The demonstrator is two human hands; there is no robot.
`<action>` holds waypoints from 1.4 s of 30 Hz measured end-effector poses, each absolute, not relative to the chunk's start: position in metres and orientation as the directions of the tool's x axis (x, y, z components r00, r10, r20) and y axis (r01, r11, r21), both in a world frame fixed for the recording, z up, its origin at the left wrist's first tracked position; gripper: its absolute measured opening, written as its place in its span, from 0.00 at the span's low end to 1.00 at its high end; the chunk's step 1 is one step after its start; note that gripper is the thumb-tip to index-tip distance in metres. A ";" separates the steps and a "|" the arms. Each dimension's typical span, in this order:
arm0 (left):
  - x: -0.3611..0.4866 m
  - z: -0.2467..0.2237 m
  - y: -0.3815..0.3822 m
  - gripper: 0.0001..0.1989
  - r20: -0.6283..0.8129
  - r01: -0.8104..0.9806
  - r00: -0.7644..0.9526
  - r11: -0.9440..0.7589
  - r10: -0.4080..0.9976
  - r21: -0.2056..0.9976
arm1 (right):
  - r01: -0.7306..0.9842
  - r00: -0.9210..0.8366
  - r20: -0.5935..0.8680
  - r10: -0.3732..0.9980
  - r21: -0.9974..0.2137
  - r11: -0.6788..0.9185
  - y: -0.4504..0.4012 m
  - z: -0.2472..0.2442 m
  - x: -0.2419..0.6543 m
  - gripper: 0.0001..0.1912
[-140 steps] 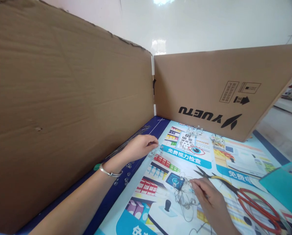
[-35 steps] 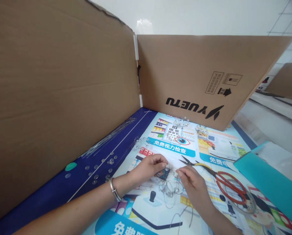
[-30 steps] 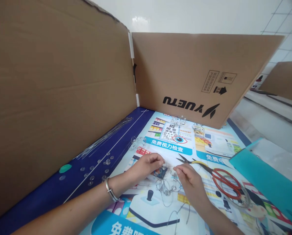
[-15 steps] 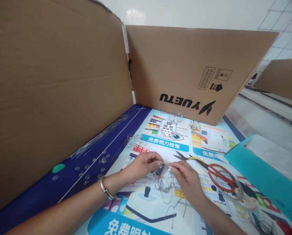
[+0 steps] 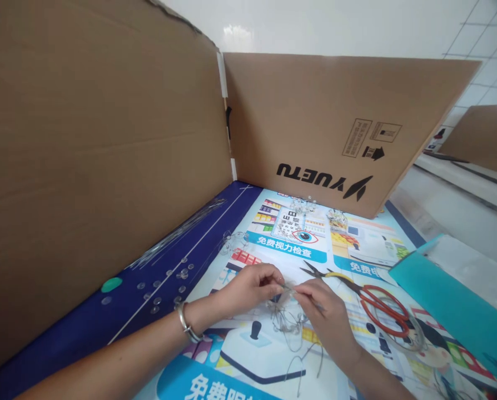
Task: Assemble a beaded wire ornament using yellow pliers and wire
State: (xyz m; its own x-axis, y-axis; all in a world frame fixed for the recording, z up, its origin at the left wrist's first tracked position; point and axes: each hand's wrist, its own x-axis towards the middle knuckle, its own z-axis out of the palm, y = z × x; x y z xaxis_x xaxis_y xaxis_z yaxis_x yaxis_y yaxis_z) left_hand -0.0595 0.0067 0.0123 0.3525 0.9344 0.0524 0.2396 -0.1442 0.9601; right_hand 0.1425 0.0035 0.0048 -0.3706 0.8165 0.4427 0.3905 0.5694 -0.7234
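Note:
My left hand (image 5: 252,288) and my right hand (image 5: 320,305) meet over a tangle of thin wire (image 5: 288,321) strung with small clear beads. Their fingertips pinch the wire at its top, and the hands nearly touch. Part of a small dark piece under the fingers is hidden. Just above my right hand lie yellow-handled needle-nose pliers (image 5: 326,273), not touched. Red-handled scissors (image 5: 382,311) lie to the right of them. A silver bangle (image 5: 185,324) circles my left wrist.
A printed poster mat (image 5: 298,253) covers the table, with a dark blue strip (image 5: 148,311) bearing loose clear beads (image 5: 160,291) and thin straight wires (image 5: 175,239). Cardboard panels (image 5: 107,150) stand behind. Further wire clusters (image 5: 234,243) and a teal folder (image 5: 448,300) lie nearby.
My two hands have drawn closer together, fingertips now meeting on the wire above the tangle. The whole view has shifted slightly as my head moved.

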 end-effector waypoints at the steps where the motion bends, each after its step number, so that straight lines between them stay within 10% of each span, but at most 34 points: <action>1: -0.060 0.014 0.006 0.06 0.055 0.246 0.353 -0.149 0.934 0.958 | 0.384 -0.390 0.463 0.796 -0.703 0.598 0.004 0.005 0.142 0.08; 42: -0.059 0.015 0.001 0.10 0.234 0.467 0.357 -0.390 0.904 0.794 | 0.454 -0.354 0.319 0.879 -0.763 0.460 0.009 0.002 0.142 0.07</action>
State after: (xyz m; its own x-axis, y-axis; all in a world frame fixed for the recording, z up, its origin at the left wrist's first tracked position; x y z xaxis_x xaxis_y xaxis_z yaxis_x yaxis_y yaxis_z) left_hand -0.0589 0.0011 0.0151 0.3571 0.9043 0.2339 0.4674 -0.3898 0.7935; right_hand 0.1417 0.0088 0.0016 -0.3543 0.8791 0.3188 0.4543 0.4598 -0.7631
